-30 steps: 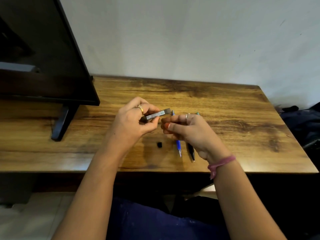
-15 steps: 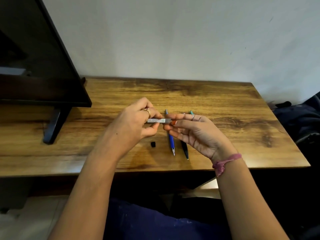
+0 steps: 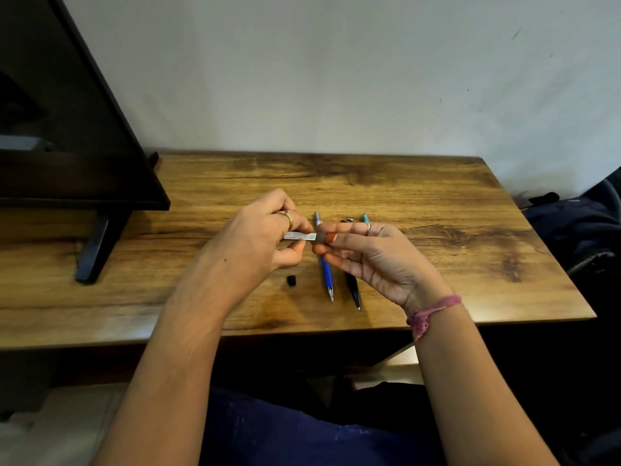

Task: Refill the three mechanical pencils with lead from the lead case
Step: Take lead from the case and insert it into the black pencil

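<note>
Lead case held between both hands above the desk

Hands meet over the middle of the wooden desk (image 3: 420,203). The left hand (image 3: 255,240) pinches the lead case (image 3: 300,236), a slim pale box lying level, between thumb and curled fingers. The right hand (image 3: 373,260), palm up, has its thumb and forefinger closed on the case's dark end. Under them three mechanical pencils lie side by side, tips toward the person: the blue pencil (image 3: 326,272), just right of it the black pencil (image 3: 352,286), and the teal pencil (image 3: 365,217), mostly hidden by the right hand. A small black cap (image 3: 291,281) sits on the wood left of the blue pencil. A dark monitor (image 3: 67,129) stands at the desk's left end.
</note>
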